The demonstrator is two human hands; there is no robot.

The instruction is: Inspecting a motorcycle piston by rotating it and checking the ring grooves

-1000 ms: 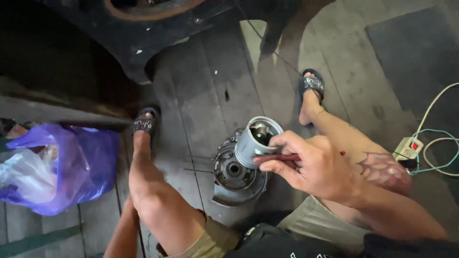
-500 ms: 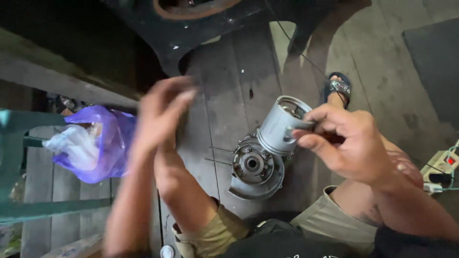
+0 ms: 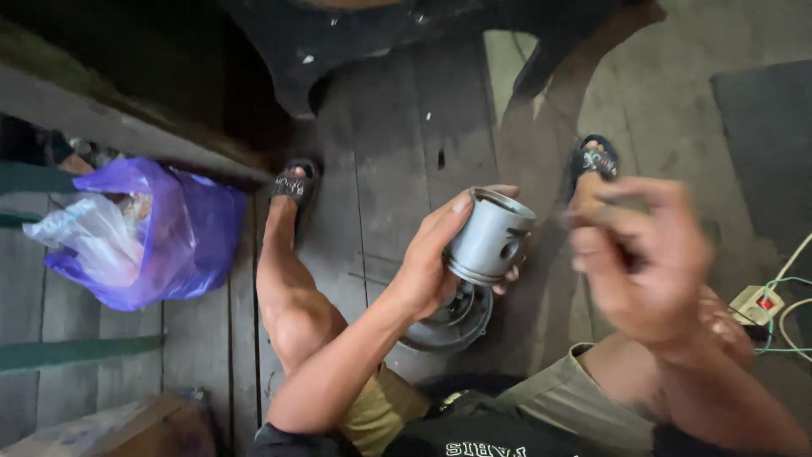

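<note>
Two hands: both belong to the seated person and hover over the lap, above a plank floor.
Piston point(image 3: 491, 235): a short grey metal cylinder, hollow, its open end tilted up and to the right, with a round pin hole in the side wall and ring grooves near the lower end.
Where it is: held in the air between the knees, just above the round metal housing point(image 3: 448, 317) that lies on the floor.
Left hand point(image 3: 431, 262): wrapped around the piston from the left, thumb along the upper rim, fingertips showing past its lower right side.
Right hand point(image 3: 643, 262): blurred by motion, near the piston on its right but apart from it, fingers curled inward; whether it pinches anything I cannot tell.
Change, half a second back: the piston then sat in the right hand, while the left hand was raised and blurred further left; now the left hand has it and the right hand has let go.
Change, housing: it lies in the same spot on the floor.
Surroundings: a purple plastic bag point(image 3: 161, 233) lies on the boards at the left, well apart; a sandalled foot point(image 3: 292, 188) rests near it and another sandalled foot point(image 3: 594, 159) at the upper right; a white power strip point(image 3: 757, 305) with cables sits at the right edge.
</note>
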